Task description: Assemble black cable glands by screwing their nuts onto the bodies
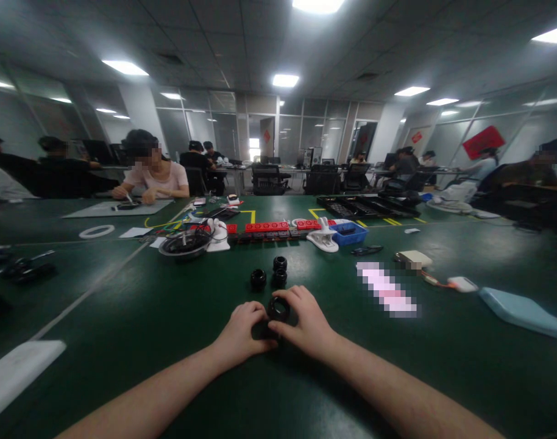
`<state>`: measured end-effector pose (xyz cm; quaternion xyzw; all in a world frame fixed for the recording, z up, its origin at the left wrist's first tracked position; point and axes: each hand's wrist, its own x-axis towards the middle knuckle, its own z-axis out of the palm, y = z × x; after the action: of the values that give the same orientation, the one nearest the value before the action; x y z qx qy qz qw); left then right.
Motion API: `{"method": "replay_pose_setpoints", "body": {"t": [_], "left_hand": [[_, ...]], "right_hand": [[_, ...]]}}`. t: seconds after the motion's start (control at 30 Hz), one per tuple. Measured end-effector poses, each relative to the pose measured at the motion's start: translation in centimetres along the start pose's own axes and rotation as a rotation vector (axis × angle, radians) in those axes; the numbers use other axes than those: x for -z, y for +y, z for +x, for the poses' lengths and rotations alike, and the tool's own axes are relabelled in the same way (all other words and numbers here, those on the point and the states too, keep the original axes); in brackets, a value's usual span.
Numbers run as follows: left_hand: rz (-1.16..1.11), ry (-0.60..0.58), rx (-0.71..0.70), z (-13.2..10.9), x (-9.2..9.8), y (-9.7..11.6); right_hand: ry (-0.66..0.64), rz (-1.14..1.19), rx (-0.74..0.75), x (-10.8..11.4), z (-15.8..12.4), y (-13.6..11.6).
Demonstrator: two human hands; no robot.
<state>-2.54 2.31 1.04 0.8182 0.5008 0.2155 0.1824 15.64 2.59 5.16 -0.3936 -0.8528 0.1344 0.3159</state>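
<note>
1. Holding one black ring [273, 307] near the middle of the table [169, 305], the right hand [306, 318] has its thumb and fingers curled about it, with the hole tipped toward the camera.
2. The left hand [242, 329] is cupped just beside it, thumb and fingers well parted; whether its fingertips touch the ring or close on anything, I cannot tell.
3. Dark shade between the palms hides what lies under the ring, so a second piece there can be neither confirmed nor ruled out.
4. Three similar pieces stand past the hands: the left piece [258, 279], the near piece [280, 278] and the far piece [280, 263]. The last two line up closely, one behind the other; the first sits a little apart.
5. As a judgement, handling of the held ring is under way and unfinished, since fingers are on it. Those three look set down, with no hand on them; whether they are finished or waiting does not show.
6. Farther back, the red blocks [267, 226], blue bin [358, 235] and bowl [183, 251] are out of both hands' hold.
</note>
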Motion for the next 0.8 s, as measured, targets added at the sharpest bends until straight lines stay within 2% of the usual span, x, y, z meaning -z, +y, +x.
{"method": "replay_pose_setpoints", "body": {"t": [0.13, 0.4, 0.47, 0.63, 0.73, 0.8], "left_hand": [[0.001, 0.006, 0.002, 0.0, 0.0, -0.1], [-0.038, -0.054, 0.053, -0.2, 0.8, 0.6], [-0.047, -0.063, 0.063, -0.2, 0.8, 0.7], [-0.044, -0.079, 0.071, -0.3, 0.9, 0.8], [-0.055, -0.087, 0.082, -0.3, 1.1, 0.9], [-0.055, -0.086, 0.084, -0.3, 1.1, 1.0]], "right_hand": [[0.121, 0.151, 0.004, 1.0, 0.2, 0.2], [0.273, 0.308, -0.136, 3.1, 0.8, 1.8], [0.231, 0.282, -0.143, 3.8, 0.9, 2.2], [0.021, 0.139, -0.253, 5.4, 1.1, 3.3], [-0.092, 0.157, -0.273, 5.7, 1.1, 4.2], [-0.215, 0.158, -0.267, 5.5, 1.0, 4.5]]}}
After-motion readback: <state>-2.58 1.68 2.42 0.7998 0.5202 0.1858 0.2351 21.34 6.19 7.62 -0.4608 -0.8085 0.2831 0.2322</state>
